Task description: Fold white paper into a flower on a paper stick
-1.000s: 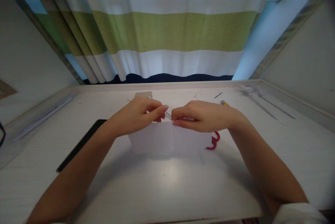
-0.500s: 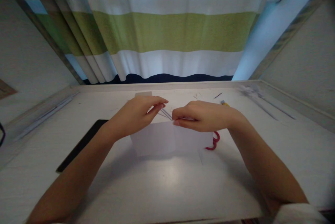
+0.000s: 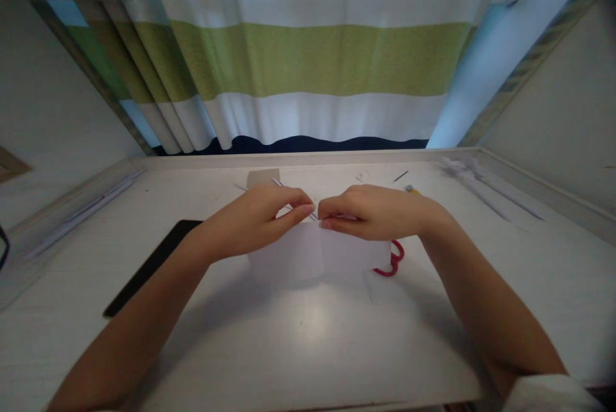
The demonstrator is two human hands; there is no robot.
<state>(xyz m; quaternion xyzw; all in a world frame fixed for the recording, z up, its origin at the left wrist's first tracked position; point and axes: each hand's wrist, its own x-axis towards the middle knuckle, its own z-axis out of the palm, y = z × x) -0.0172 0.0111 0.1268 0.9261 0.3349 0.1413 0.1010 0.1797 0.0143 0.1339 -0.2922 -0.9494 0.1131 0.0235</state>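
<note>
A folded sheet of white paper (image 3: 308, 255) stands a little above the white desk (image 3: 308, 348), held by its top edge. My left hand (image 3: 255, 219) pinches that edge with thumb and forefinger at the middle fold. My right hand (image 3: 373, 212) is closed on the same edge, fingertips almost touching the left ones. Red scissors (image 3: 392, 259) lie on the desk behind the paper, mostly hidden; only the handle loops show under my right wrist.
A flat black object (image 3: 154, 264) lies on the desk to the left. A yellow-tipped pencil (image 3: 411, 189) and thin scraps sit near the back edge. Striped curtain hangs behind; a raised rim runs along both sides of the desk.
My left thumb and forefinger lifted off the paper's top edge, then came back down and pinched it again at the fold. The right hand stayed in place.
</note>
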